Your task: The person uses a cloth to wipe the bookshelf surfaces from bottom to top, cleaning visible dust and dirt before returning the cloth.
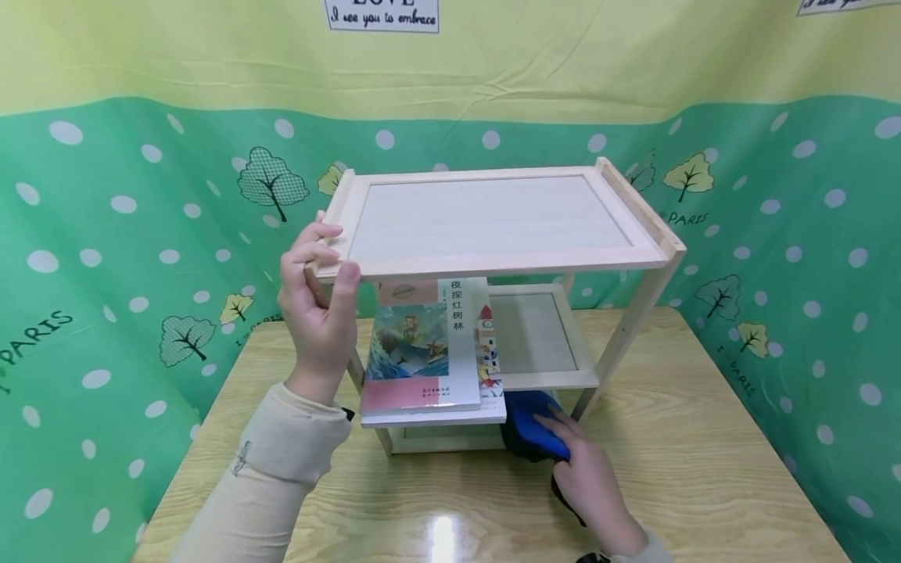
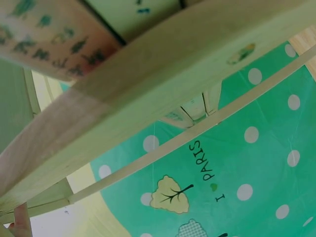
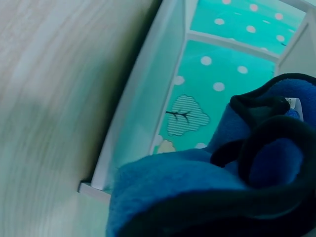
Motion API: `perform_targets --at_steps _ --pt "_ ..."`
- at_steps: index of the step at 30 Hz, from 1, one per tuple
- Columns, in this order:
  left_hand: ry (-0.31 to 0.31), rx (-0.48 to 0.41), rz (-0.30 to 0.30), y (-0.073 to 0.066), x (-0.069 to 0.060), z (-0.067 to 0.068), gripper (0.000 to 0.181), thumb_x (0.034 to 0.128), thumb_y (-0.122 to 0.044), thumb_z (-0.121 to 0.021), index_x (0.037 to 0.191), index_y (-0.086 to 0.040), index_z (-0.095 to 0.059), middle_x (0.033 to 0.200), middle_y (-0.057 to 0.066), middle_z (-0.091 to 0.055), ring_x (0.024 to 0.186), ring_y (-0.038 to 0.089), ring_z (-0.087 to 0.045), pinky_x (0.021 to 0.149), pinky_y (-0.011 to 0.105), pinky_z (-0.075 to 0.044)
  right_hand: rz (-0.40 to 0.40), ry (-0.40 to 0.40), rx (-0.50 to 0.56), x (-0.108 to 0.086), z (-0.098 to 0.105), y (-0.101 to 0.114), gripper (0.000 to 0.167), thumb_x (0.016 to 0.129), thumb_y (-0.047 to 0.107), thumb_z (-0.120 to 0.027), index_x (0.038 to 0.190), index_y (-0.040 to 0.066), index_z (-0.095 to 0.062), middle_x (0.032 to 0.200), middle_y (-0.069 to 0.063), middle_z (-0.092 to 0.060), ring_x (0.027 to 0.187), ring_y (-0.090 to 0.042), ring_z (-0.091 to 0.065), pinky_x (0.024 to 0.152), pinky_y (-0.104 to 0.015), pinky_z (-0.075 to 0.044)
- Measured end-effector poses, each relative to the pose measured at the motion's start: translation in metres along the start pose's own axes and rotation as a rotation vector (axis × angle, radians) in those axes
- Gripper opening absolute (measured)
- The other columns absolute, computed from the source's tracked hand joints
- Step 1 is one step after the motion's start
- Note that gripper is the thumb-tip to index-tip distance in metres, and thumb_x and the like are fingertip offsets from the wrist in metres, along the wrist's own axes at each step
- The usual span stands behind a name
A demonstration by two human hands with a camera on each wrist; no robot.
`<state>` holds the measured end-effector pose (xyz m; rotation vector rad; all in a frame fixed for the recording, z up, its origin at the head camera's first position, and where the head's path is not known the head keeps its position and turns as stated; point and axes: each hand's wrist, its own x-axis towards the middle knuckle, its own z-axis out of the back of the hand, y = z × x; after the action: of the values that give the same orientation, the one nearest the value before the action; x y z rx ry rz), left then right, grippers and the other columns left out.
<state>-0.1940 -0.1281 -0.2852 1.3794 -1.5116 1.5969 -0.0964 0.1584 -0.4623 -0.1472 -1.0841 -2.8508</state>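
A pale wooden three-tier shelf rack stands on the table. My left hand grips the left end of its top tier, thumb at the front edge and fingers over the side. In my right hand is a folded blue fleecy cloth with black edging, held at the bottom tier's right half, below the middle tier. The right wrist view shows the cloth's folds and black trim up close. Two overlapping books lie on the left of the middle tier, jutting past its front edge.
The rack's right front leg stands close to my right hand. Wood-grain table surrounds the rack. A green and yellow curtain with dots and trees hangs behind and at both sides.
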Motion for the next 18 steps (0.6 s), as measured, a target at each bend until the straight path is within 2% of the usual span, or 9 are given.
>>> perform_targets --at_steps 7,18 --pt "0.005 0.003 0.003 0.000 0.001 0.000 0.050 0.0900 -0.032 -0.062 0.090 0.013 -0.041 0.118 -0.001 -0.062 0.130 0.035 -0.052 0.121 0.049 -0.035 -0.066 0.028 0.036 -0.003 0.015 0.009 0.068 0.072 -0.014 -0.046 0.132 0.012 -0.064 0.148 -0.018 -0.050 0.134 -0.047 -0.046 0.106 -0.067 -0.042" --pt "0.005 0.011 0.002 0.000 0.001 0.000 0.052 0.0903 -0.034 -0.063 0.089 0.013 -0.042 0.117 -0.001 -0.062 0.128 0.035 -0.054 0.121 0.049 -0.034 -0.108 0.054 0.042 -0.011 0.032 0.016 0.067 0.074 -0.015 -0.045 0.131 0.014 -0.065 0.147 -0.017 -0.051 0.136 -0.046 -0.044 0.107 -0.069 -0.039"
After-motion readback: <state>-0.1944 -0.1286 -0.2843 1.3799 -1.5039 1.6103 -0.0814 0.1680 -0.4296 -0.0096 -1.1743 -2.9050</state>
